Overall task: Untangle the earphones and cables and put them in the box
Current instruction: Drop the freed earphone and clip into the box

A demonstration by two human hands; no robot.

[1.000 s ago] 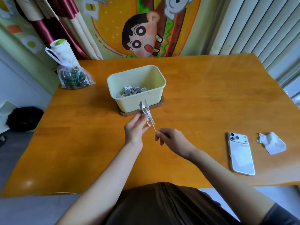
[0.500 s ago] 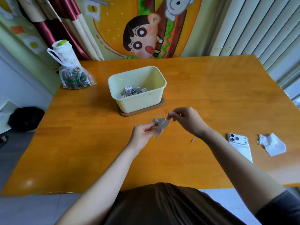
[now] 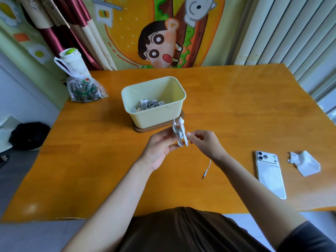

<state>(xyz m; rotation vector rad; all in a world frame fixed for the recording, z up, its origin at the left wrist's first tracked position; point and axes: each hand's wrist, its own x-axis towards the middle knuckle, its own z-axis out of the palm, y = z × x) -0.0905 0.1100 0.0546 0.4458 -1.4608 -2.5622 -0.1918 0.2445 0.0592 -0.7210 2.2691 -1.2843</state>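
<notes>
A person's left hand [image 3: 160, 144], palm turned up, holds a coiled bundle of white earphones [image 3: 179, 131] upright in its grip, above the wooden bench [image 3: 236, 106] and just in front of the pale yellow box [image 3: 154, 117]. The right hand [image 3: 205, 142], fingers curled, pinches the cord at the bundle's side, and the jack plug [image 3: 205, 172] dangles below its wrist. Half a second earlier the bundle sat flatter between the hands, with less cord hanging down.

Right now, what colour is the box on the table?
The box is pale yellow; head view.
</notes>
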